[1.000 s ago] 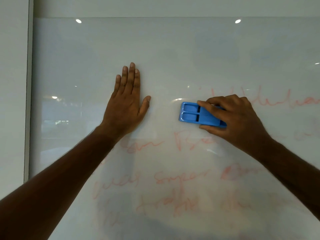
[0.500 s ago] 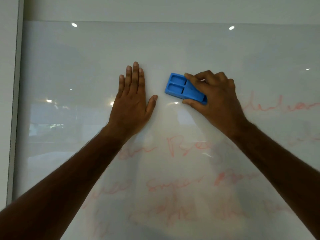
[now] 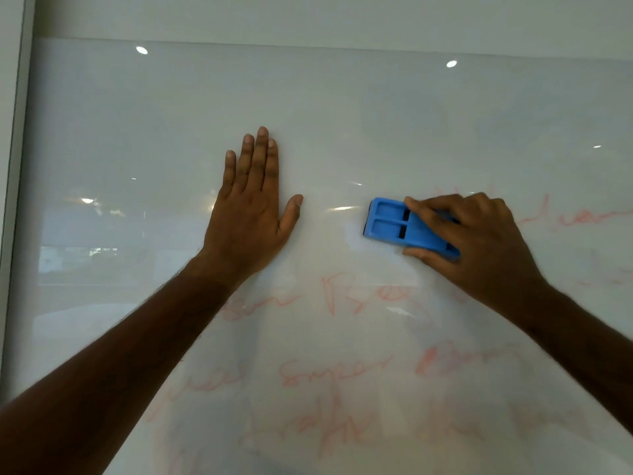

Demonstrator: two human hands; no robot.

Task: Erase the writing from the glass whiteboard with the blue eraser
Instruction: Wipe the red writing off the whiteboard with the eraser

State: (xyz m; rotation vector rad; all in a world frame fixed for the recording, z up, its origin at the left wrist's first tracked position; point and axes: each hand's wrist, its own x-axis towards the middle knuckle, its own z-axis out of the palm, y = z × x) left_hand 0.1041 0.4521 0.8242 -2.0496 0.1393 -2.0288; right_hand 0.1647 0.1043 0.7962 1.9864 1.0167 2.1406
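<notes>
The glass whiteboard (image 3: 342, 114) fills the view, wiped in its upper part. Faint red writing (image 3: 342, 371) covers its lower half and right side, smeared in places. My right hand (image 3: 479, 248) grips the blue eraser (image 3: 394, 226) by its right end, fingers curled over the top and thumb below, holding it flat against the glass right of centre. My left hand (image 3: 250, 214) rests flat on the board left of the eraser, fingers straight and pointing up, thumb spread toward the eraser.
A pale frame edge (image 3: 17, 166) runs down the board's left side, with wall (image 3: 308, 15) above the top edge. Ceiling lights reflect as bright spots (image 3: 141, 50) in the glass.
My right hand swept the eraser up and left close to my left thumb, then back down and right to about where it began. My left hand stayed flat on the glass.
</notes>
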